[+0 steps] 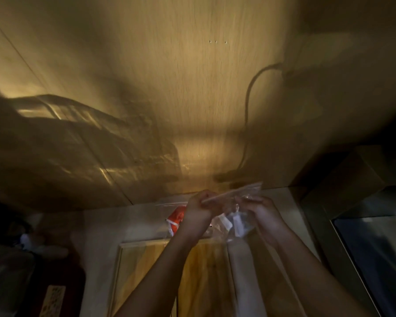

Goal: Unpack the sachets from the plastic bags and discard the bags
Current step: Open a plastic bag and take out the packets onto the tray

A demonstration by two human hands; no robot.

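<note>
A pale, smooth counter (101,248) carries a light wooden cutting board (146,259) at its near edge, and an orange-red packet (176,219) toward the far edge by the wall.

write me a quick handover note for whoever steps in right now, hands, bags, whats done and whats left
Left hand: closed on the top edge of the clear plastic bag, held up above the wooden board.
Right hand: pinching the same top edge from the other side, as if pulling it open.
White sachets are inside that bag, not yet out.
A red packet sits behind the left hand, apparently in another clear bag; dim light, hard to be sure.
Done: no unpacked sachets or discarded bags visible.
Left: open this bag, take out the sachets, bin the bag, then likely the red one.
</note>
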